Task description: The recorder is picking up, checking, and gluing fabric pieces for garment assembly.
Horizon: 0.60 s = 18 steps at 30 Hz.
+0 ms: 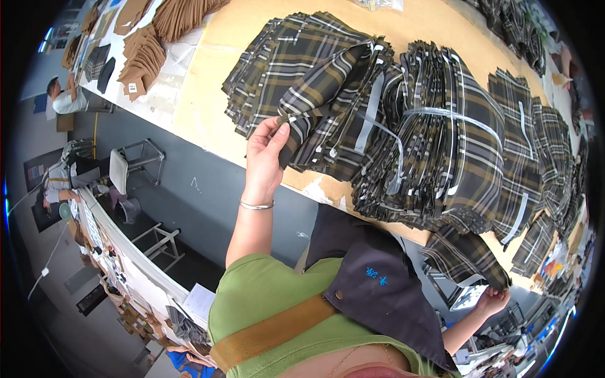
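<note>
With thumb and fingers closed, my left hand (267,146) pinches the edge of a folded plaid fabric piece (324,79) in dark, olive and white. That piece lies over a fanned stack of plaid fabric pieces (268,66). Off to the right, below the table edge, my right hand (493,301) grips the lower corner of another plaid fabric piece (466,255), which slants down from the table. Between the hands stands a thick bundle of plaid pieces (435,135), bound with a pale strip (450,114). White tags show on several pieces.
The pale tan table (211,82) carries more plaid bundles (520,142) at the right. Brown cut pieces (142,60) sit at the far left. Beyond the table edge are a stool (120,170) and a bin (129,210). Other people (65,99) are at the left, away from my hands.
</note>
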Each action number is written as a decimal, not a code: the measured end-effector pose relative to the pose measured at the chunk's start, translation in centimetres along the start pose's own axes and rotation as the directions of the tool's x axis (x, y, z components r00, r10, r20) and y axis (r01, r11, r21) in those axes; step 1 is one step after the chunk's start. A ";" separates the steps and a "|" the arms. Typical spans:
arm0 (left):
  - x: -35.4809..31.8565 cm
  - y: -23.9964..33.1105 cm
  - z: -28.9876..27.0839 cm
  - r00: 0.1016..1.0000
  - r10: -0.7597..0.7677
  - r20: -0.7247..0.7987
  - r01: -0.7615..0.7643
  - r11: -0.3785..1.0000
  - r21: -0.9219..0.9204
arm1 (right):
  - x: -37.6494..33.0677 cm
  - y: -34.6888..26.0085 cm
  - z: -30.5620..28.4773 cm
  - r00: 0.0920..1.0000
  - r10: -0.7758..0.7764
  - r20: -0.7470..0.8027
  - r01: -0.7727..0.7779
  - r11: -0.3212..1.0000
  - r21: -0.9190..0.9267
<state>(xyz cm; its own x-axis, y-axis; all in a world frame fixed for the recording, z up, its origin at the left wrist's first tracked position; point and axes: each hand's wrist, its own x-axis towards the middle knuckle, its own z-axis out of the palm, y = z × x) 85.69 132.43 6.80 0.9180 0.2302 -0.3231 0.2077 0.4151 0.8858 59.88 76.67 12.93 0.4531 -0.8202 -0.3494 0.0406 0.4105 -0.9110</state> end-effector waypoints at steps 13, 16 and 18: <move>-0.6 2.2 1.2 0.968 -0.214 0.128 0.248 0.880 -0.405 | -1.1 0.7 1.4 0.999 -0.021 -0.029 0.022 1.000 0.016; -0.4 2.5 1.4 0.963 -0.221 0.154 0.265 0.877 -0.400 | -1.0 0.7 1.1 1.000 -0.023 -0.002 0.023 1.000 0.021; -0.2 2.4 1.3 0.959 -0.230 0.166 0.278 0.878 -0.389 | -1.1 0.8 0.6 1.000 -0.023 0.018 0.022 0.999 0.030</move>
<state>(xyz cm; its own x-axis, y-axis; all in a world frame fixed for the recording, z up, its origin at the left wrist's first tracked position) 86.48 132.27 9.38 0.8886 -0.0205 -0.4582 0.3059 0.7709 0.5587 59.95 78.11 12.67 0.4678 -0.8220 -0.3248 0.0774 0.4042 -0.9114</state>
